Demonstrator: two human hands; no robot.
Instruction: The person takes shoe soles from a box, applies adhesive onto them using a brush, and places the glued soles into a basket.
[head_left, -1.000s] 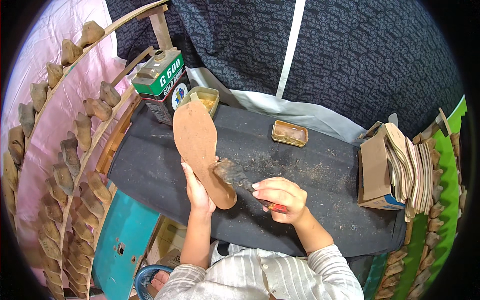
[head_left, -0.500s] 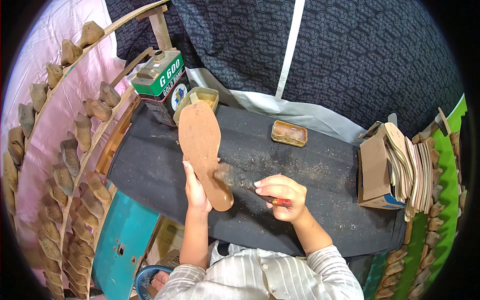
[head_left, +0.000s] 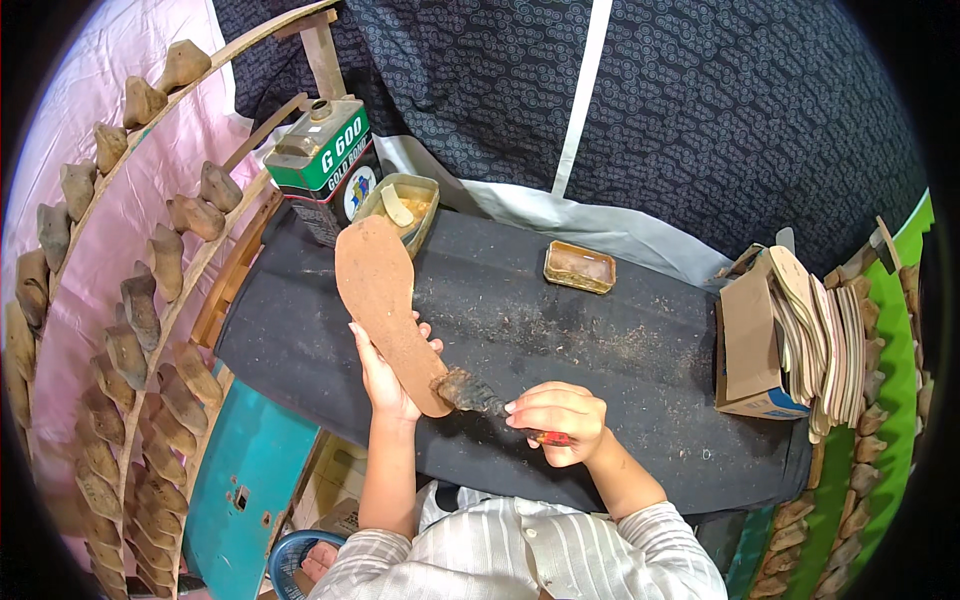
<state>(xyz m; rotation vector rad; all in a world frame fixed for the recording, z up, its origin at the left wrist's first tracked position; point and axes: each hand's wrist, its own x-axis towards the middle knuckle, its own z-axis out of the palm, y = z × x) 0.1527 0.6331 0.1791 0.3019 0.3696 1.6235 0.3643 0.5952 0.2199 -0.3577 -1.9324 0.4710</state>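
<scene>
My left hand [head_left: 388, 375] is closed round the middle of a brown shoe sole [head_left: 375, 285], its wide end pointing away from me and its heel end toward me. In my right hand [head_left: 562, 422] is a brush [head_left: 548, 437] with a red and black handle and dark, clumped bristles [head_left: 468, 392]. The bristle tip touches the right edge of the sole near the heel. Beyond the sole stands an open tub [head_left: 428, 205] with yellowish stuff and a pale strip in it.
A green and black metal can [head_left: 320, 165] stands at the back left. A small amber tray [head_left: 580, 268] lies at the back. On the right, a cardboard box [head_left: 750, 345] holds stacked pale soles [head_left: 820, 330]. Wooden shoe lasts [head_left: 140, 300] line racks on both sides.
The sole has shifted left and toward me, tilting further left and uncovering more of the tub. My right hand has moved slightly nearer, bringing the bristles down to the heel end.
</scene>
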